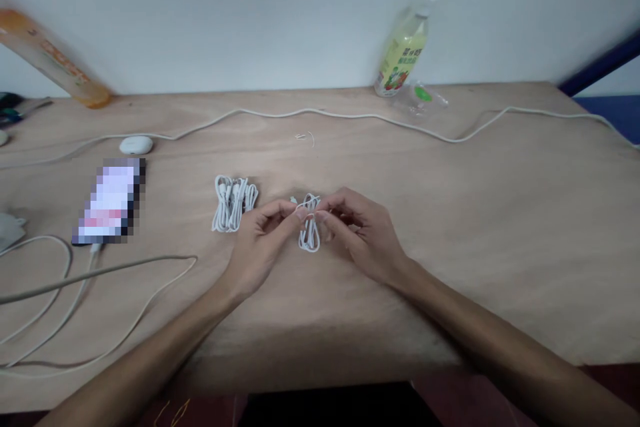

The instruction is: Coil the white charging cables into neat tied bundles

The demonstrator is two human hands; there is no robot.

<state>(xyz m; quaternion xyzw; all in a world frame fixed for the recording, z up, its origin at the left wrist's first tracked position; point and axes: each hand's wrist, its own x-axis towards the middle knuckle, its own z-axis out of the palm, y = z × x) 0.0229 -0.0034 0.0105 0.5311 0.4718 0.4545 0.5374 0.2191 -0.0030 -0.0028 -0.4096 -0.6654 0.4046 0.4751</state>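
A folded bundle of white cable (309,237) lies on the wooden table between both hands. Across its upper part runs a thin white twist tie (306,203). The fingertips of my left hand (265,230) pinch the tie on the left of the bundle. On the other side, my right hand (363,233) has thumb and forefinger closed on the tie too. Just left of my left hand sit several more folded white cables (233,203), side by side and partly behind its knuckles. Small white tie pieces (301,137) lie farther back.
A phone (111,203) with a plugged-in cable lies left, near a white earbud case (136,145). One long white cord (310,111) crosses the back of the table (450,213). Two bottles, one orange (65,67) and one yellow-green (404,53), lean at the wall; clear plastic packaging (420,99) lies nearby.
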